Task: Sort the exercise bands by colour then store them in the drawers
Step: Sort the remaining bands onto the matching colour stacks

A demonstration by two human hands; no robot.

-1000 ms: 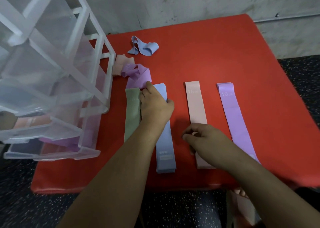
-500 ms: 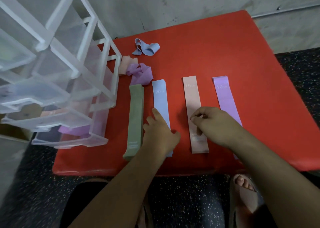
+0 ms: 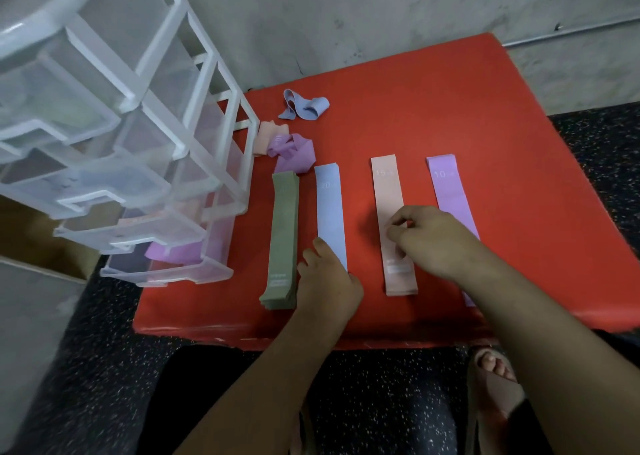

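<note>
Since a second ago the left hand [image 3: 325, 281] has slid from the far end of the blue band [image 3: 329, 209] down to its near end, likely smoothing it flat, while the right hand [image 3: 429, 240] has stayed on the pink band [image 3: 388, 195]. The left hand now covers the blue band's near end with the thumb pointing up along it; I cannot tell whether its fingers press or grip. The right hand's thumb and forefinger meet in a narrow pinch on the pink band's middle, seemingly to straighten it or pick it up. Four colours lie in parallel strips on the red table [image 3: 502, 115], well apart so the piles stay distinct: a green stack [image 3: 284, 233], the blue and pink bands, and a purple band [image 3: 446, 188] whose near end the right forearm hides. Sorting looks unfinished, since a crumpled blue band [image 3: 304, 106], a crumpled purple band [image 3: 294, 153] and a folded pink one [image 3: 268, 136] still lie loose at the far end. The drawer unit [image 3: 156, 115] stands on the table's left edge with its drawers pulled out; the bottom drawer [image 3: 166, 274] already holds something purple. The crumpled purple band touches the green stack's far end and could get dragged along with it. A sandalled foot [image 3: 491, 378] shows below the table.
</note>
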